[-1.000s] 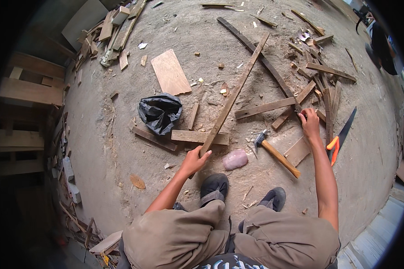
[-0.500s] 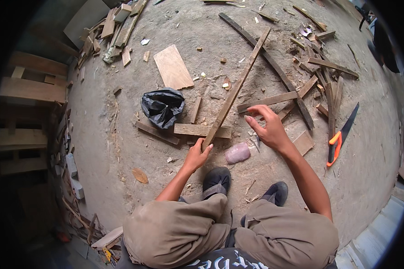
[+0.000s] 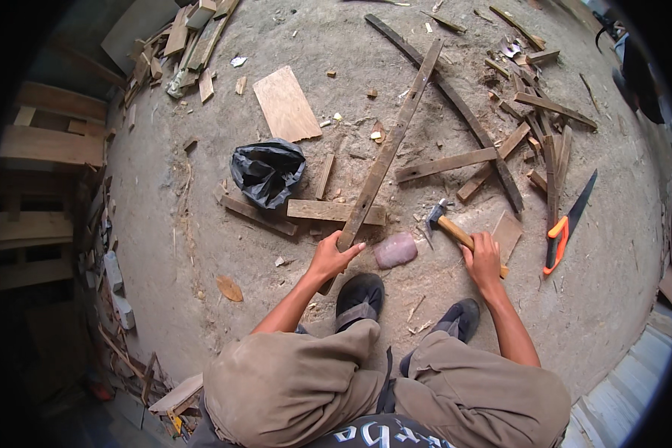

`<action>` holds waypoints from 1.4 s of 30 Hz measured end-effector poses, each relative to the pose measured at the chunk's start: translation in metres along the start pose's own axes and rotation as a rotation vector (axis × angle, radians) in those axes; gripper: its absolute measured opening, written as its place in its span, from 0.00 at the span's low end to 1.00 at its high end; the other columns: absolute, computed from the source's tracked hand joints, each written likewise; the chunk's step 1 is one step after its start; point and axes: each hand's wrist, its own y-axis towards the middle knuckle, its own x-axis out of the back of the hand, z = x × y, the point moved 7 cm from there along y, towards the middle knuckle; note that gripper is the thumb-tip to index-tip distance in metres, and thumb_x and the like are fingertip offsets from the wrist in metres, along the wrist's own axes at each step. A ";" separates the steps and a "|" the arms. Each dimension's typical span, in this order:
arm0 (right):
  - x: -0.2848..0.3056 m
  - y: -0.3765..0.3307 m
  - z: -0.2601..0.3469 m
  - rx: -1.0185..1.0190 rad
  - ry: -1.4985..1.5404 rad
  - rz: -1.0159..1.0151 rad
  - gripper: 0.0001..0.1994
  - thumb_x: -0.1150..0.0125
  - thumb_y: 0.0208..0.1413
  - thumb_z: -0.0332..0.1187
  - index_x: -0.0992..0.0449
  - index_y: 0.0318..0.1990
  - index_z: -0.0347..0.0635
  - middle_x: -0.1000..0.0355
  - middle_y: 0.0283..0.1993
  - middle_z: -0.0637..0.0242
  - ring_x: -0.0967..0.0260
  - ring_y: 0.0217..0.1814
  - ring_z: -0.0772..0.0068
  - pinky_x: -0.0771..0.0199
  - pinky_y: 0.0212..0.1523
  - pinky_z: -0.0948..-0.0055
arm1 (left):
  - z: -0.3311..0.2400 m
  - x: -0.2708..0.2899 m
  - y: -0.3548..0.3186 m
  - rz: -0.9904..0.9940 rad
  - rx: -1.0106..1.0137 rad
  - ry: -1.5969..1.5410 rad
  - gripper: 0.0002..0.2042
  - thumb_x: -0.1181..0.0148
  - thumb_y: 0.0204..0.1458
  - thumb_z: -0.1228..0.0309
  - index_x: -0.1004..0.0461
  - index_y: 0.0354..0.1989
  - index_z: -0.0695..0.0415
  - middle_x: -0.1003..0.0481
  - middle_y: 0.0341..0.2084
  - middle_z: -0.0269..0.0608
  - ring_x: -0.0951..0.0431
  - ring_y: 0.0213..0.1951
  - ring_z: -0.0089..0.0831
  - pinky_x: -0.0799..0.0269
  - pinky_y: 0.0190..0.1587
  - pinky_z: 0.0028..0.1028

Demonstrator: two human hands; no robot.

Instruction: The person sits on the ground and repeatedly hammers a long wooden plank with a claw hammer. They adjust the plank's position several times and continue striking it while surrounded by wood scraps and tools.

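Observation:
My left hand (image 3: 328,257) is closed round the near end of a long, narrow wooden strip (image 3: 384,160). The strip slants away to the upper right and passes over a short wooden block (image 3: 308,210) on the ground. On the right, my right hand (image 3: 483,257) has its fingers wrapped round the wooden handle of a hammer (image 3: 456,231), whose dark metal head points up and left. Between the two hands lies a pinkish, translucent bag-like bundle (image 3: 396,251); what it contains I cannot make out.
A handsaw (image 3: 567,228) with an orange and black handle lies at the right. Dark wooden strips (image 3: 470,112) and a scrap pile (image 3: 545,127) spread beyond it. Left of the block stand a black plastic bag (image 3: 267,173) and, farther off, a thin plywood sheet (image 3: 287,104).
My right hand has come down and closed on the hammer handle; before, it was raised with nothing in it. The long strip has shifted slightly toward me in my left hand.

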 end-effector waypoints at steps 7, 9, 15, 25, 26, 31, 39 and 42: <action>0.030 0.009 0.004 -0.111 0.434 -0.179 0.14 0.37 0.62 0.38 0.25 0.44 0.33 0.28 0.41 0.54 0.26 0.40 0.52 0.28 0.41 0.59 | 0.017 0.014 -0.025 0.175 0.025 -0.101 0.10 0.35 0.56 0.69 0.28 0.39 0.59 0.29 0.17 0.31 0.28 0.17 0.20 0.32 0.19 0.25; 0.024 0.002 -0.005 -0.203 0.533 -0.199 0.16 0.40 0.65 0.42 0.24 0.43 0.33 0.28 0.38 0.56 0.28 0.37 0.59 0.29 0.39 0.63 | 0.038 0.019 -0.026 0.220 0.024 -0.104 0.11 0.33 0.54 0.69 0.27 0.39 0.60 0.28 0.16 0.32 0.27 0.17 0.21 0.31 0.19 0.26; -0.029 -0.033 -0.038 -0.593 1.103 -0.187 0.22 0.49 0.70 0.50 0.24 0.41 0.36 0.32 0.31 0.72 0.39 0.23 0.86 0.39 0.23 0.78 | 0.032 0.022 -0.029 0.212 -0.036 0.096 0.13 0.31 0.54 0.64 0.26 0.33 0.60 0.27 0.18 0.31 0.27 0.18 0.20 0.30 0.21 0.25; -0.016 -0.023 -0.030 -0.551 1.074 -0.251 0.19 0.45 0.69 0.48 0.26 0.42 0.37 0.37 0.27 0.78 0.43 0.23 0.89 0.42 0.23 0.81 | -0.066 -0.012 -0.004 0.614 -0.122 -0.614 0.30 0.57 0.64 0.37 0.33 0.34 0.57 0.34 0.12 0.34 0.35 0.11 0.23 0.37 0.15 0.23; -0.017 -0.020 -0.023 -0.553 1.077 -0.219 0.19 0.45 0.69 0.48 0.27 0.42 0.38 0.37 0.27 0.78 0.43 0.23 0.89 0.42 0.23 0.81 | -0.080 -0.015 0.003 0.651 -0.120 -0.766 0.32 0.60 0.63 0.34 0.34 0.34 0.57 0.35 0.12 0.34 0.36 0.10 0.23 0.38 0.14 0.22; -0.008 -0.014 0.022 -0.477 1.123 -0.102 0.16 0.41 0.67 0.45 0.30 0.41 0.40 0.34 0.27 0.76 0.42 0.23 0.88 0.40 0.23 0.81 | -0.139 -0.016 0.030 0.779 -0.141 -1.207 0.32 0.62 0.62 0.31 0.38 0.30 0.53 0.41 0.10 0.28 0.41 0.07 0.19 0.43 0.11 0.19; 0.002 -0.024 0.101 -0.463 1.328 0.191 0.18 0.33 0.62 0.45 0.31 0.45 0.40 0.27 0.33 0.70 0.31 0.33 0.84 0.31 0.32 0.80 | -0.147 -0.018 0.026 1.106 -0.156 -1.820 0.29 0.62 0.64 0.35 0.41 0.32 0.53 0.38 0.13 0.32 0.35 0.10 0.20 0.35 0.13 0.19; 0.010 -0.022 0.125 -0.416 1.339 0.243 0.18 0.33 0.62 0.43 0.31 0.45 0.39 0.27 0.34 0.69 0.29 0.37 0.83 0.28 0.36 0.79 | -0.129 -0.024 0.027 0.995 -0.094 -1.779 0.30 0.62 0.63 0.34 0.41 0.32 0.53 0.39 0.12 0.32 0.36 0.09 0.19 0.36 0.12 0.20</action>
